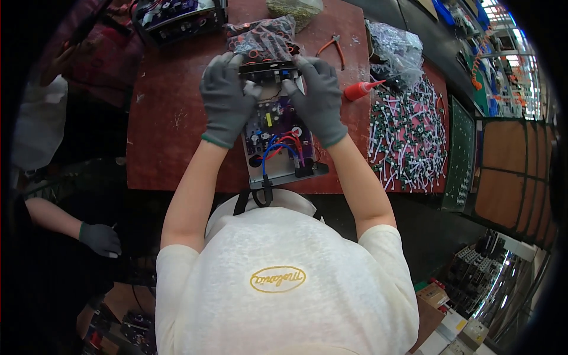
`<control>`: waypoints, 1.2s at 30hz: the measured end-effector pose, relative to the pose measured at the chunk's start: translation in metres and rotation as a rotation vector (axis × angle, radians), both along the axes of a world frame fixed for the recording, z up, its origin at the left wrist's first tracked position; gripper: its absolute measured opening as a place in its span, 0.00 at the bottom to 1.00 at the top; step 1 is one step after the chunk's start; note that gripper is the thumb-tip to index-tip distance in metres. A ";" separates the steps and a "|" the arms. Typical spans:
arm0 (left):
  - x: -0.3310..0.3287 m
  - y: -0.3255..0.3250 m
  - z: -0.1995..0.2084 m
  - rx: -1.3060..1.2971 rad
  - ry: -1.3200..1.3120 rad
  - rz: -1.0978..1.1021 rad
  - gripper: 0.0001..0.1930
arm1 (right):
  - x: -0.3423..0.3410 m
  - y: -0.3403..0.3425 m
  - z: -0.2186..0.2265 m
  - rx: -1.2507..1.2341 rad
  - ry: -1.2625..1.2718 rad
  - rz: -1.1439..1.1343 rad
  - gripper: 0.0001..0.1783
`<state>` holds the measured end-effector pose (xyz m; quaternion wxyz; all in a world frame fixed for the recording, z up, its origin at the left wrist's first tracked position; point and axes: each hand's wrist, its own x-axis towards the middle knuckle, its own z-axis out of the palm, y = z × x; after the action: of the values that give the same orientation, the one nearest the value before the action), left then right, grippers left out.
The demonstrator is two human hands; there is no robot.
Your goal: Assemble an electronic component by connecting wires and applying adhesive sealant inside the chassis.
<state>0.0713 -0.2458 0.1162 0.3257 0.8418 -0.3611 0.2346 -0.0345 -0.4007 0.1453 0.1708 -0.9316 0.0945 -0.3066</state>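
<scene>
An opened electronic unit lies on the red table in front of me: a metal chassis [255, 176] with a purple circuit board [283, 118], and red and blue wires [271, 146] looping over its near end. Across the far end stands a black panel [269, 67]. My left hand [226, 97], in a grey glove, is closed round the panel's left end, with the thumb on the inner side. At the right end my right hand [320, 97], gloved too, grips the panel the same way. Both sets of fingertips are partly hidden behind it.
Beyond the panel lies a clear bag of orange-and-black ring parts [260, 41]. Orange-handled pliers [335, 50] and a red squeeze bottle [358, 90] are to the right, beside many small white-wired boards [408, 136]. Another person's gloved hand [102, 239] shows at left.
</scene>
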 end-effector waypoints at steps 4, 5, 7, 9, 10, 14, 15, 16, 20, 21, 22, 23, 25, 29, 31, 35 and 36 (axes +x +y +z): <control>-0.021 0.027 0.006 0.052 0.378 0.046 0.24 | -0.004 0.022 0.009 0.470 0.234 0.205 0.19; -0.024 0.030 0.005 -0.019 0.450 -0.034 0.16 | 0.001 0.026 0.006 0.540 0.201 0.243 0.20; -0.026 0.026 0.006 -0.081 0.518 -0.073 0.14 | 0.010 0.029 0.008 0.552 0.192 0.274 0.19; -0.027 0.025 0.007 -0.143 0.588 -0.116 0.12 | 0.020 0.029 0.007 0.565 0.184 0.300 0.19; -0.026 0.024 0.004 -0.194 0.674 -0.149 0.12 | 0.025 0.028 0.003 0.605 0.180 0.332 0.18; -0.019 0.022 -0.004 -0.289 0.880 -0.243 0.11 | 0.030 0.026 -0.004 0.696 0.099 0.356 0.11; -0.018 0.021 -0.011 -0.379 0.930 -0.296 0.12 | 0.030 0.026 -0.006 0.696 0.102 0.356 0.11; -0.016 0.022 -0.016 -0.380 0.933 -0.295 0.12 | 0.029 0.025 -0.008 0.974 0.083 0.341 0.10; -0.015 0.020 -0.002 -0.115 0.603 -0.253 0.10 | 0.025 0.023 -0.007 1.335 0.072 0.270 0.08; -0.016 0.020 0.001 -0.004 0.369 -0.213 0.10 | 0.026 0.021 -0.007 1.338 0.074 0.263 0.08; -0.017 0.020 0.003 -0.002 0.374 -0.217 0.10 | 0.026 0.020 -0.008 1.340 0.085 0.189 0.08; -0.018 0.021 0.004 -0.017 0.355 -0.207 0.10 | 0.026 0.020 -0.006 1.340 0.093 0.116 0.09; -0.019 0.023 0.004 -0.030 0.338 -0.201 0.10 | 0.024 0.026 -0.001 1.406 0.055 0.055 0.07; -0.019 0.027 -0.002 -0.127 0.520 -0.267 0.09 | 0.020 0.031 -0.002 1.426 0.011 -0.046 0.06; -0.016 0.027 -0.005 -0.222 0.683 -0.319 0.09 | 0.020 0.030 0.003 1.492 0.030 -0.041 0.06; -0.012 0.028 0.005 -0.162 0.760 -0.546 0.07 | 0.028 0.027 -0.003 1.280 0.121 0.107 0.08; -0.009 0.031 0.004 -0.099 0.745 -0.586 0.05 | 0.027 0.027 -0.001 1.282 0.123 0.107 0.08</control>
<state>0.0620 -0.2150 0.1204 0.5253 0.7147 -0.4301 -0.1680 -0.0075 -0.3739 0.1448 0.7026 -0.6642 0.2218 -0.1262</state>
